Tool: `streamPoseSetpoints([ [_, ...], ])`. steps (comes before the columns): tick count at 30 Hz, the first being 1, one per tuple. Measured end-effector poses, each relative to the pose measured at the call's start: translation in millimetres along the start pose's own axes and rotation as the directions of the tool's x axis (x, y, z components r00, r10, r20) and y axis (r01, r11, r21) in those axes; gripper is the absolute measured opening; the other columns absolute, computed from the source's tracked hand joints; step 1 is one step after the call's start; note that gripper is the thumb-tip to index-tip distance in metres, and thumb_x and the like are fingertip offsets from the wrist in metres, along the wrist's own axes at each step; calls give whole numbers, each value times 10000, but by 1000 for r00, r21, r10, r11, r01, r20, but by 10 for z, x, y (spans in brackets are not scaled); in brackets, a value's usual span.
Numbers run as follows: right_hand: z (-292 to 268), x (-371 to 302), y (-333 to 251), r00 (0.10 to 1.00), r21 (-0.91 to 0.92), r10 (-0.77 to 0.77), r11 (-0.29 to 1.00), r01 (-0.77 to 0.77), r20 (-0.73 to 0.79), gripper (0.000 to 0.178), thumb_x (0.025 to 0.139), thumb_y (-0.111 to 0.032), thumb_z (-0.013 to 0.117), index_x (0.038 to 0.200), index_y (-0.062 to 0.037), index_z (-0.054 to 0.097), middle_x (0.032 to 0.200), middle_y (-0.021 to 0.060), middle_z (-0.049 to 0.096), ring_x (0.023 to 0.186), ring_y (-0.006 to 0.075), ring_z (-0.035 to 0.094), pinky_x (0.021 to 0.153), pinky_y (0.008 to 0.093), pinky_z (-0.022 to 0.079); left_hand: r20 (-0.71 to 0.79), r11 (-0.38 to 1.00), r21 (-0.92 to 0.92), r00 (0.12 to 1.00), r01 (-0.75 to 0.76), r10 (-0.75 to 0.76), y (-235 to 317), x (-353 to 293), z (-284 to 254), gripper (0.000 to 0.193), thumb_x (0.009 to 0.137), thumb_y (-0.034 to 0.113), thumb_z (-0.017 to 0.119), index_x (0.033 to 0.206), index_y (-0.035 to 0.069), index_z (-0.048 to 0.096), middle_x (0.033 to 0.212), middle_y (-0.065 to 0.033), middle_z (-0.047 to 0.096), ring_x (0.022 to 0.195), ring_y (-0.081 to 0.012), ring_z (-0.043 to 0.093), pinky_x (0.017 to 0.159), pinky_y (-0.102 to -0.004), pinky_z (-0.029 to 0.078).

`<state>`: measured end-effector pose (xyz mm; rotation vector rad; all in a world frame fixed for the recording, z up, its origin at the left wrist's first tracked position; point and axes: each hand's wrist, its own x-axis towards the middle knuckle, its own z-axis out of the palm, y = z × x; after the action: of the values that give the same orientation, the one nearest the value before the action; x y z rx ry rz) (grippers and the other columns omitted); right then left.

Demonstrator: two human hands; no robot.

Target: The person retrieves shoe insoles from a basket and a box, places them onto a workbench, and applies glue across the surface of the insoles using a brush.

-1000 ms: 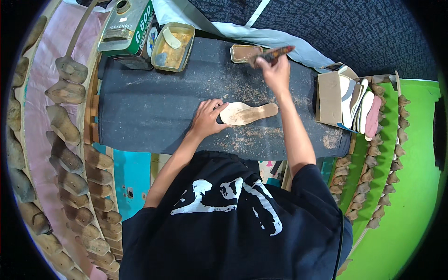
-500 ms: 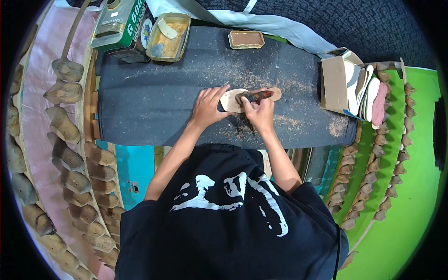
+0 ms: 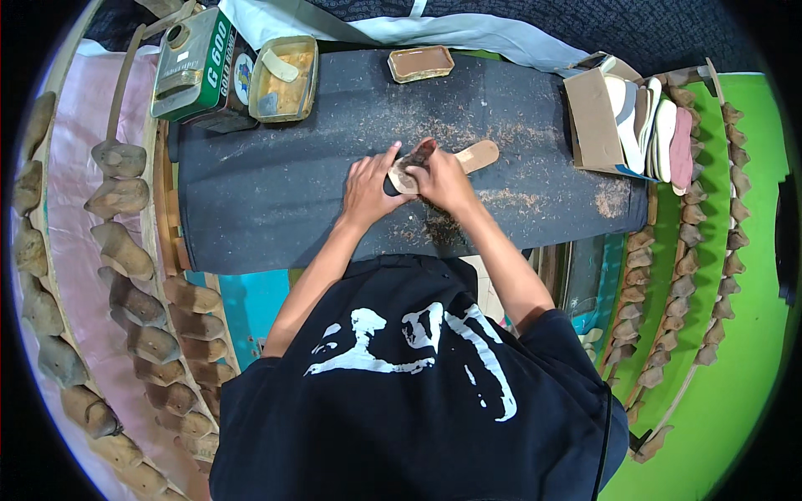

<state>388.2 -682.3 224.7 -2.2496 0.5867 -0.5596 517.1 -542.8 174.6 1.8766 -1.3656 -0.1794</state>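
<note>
A flat tan insole [image 3: 479, 156] lies slanted on the dark cloth of the work table, its narrow end pointing right and away from me. My left hand [image 3: 368, 189] grips its near-left end, thumb and forefinger apart along the edges. In my right hand [image 3: 444, 180] is a dark brown, worn hand tool [image 3: 423, 150] with reddish patches, pressed against the left part of the insole. My fingers hide much of it, so its exact kind cannot be told. Pale shavings [image 3: 518, 200] are strewn around both hands.
A green and silver can [image 3: 188, 83] and a yellowish tray [image 3: 307, 83] stand at the far left. A small tray of brown stuff [image 3: 420, 63] sits at the back. A cardboard box [image 3: 595, 121] of insoles [image 3: 660, 142] is at the right. Wooden shoe lasts [image 3: 125, 242] line racks on both sides.
My right hand has moved left along the insole with the tool, which is now tipped up. The insole's narrow end has swung away from me. The whole view has shifted slightly.
</note>
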Motion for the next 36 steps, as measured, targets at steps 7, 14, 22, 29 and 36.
streamPoseSetpoints([
  [7,-225,-36,269,998,-167,52,985,-55,-20,199,893,-57,730,1058,-17,626,962,195,754,931,390,745,808,459,576,61,1000,13,998,1,-1,17,23,-17,1146,617,436,970,1598,158,446,1134,-78,686,1062,-292,632,968,-441,455],
  [14,-613,-147,191,882,-46,256,954,-298,-396,183,911,-80,738,1013,0,609,895,201,748,840,370,763,728,447,590,105,1000,-18,994,-15,17,-21,-22,-64,1163,607,419,979,1604,139,449,1152,-100,650,1103,-311,618,1003,-452,448],
  [22,306,-202,-190,952,-76,-4,997,-20,-307,216,826,-41,723,951,-19,548,811,224,632,780,449,661,703,518,528,97,995,-62,992,-80,86,-140,-53,62,1093,647,360,959,1592,120,465,1090,-110,635,1060,-316,619,997,-461,454],
  [29,-125,-105,219,824,-76,480,849,-522,-302,458,878,-193,758,1199,88,590,929,313,699,846,495,701,780,553,575,48,997,6,996,-76,76,-77,-17,-2,1212,598,387,990,1617,91,404,1025,-56,662,1009,-280,630,962,-444,464],
  [36,312,-70,-113,916,-54,353,928,-369,-191,652,837,-161,758,1358,147,515,959,370,700,926,516,719,864,542,571,39,992,58,994,-108,105,-123,-30,46,1185,623,397,978,1617,101,406,1023,-58,648,1007,-280,634,965,-442,469],
])
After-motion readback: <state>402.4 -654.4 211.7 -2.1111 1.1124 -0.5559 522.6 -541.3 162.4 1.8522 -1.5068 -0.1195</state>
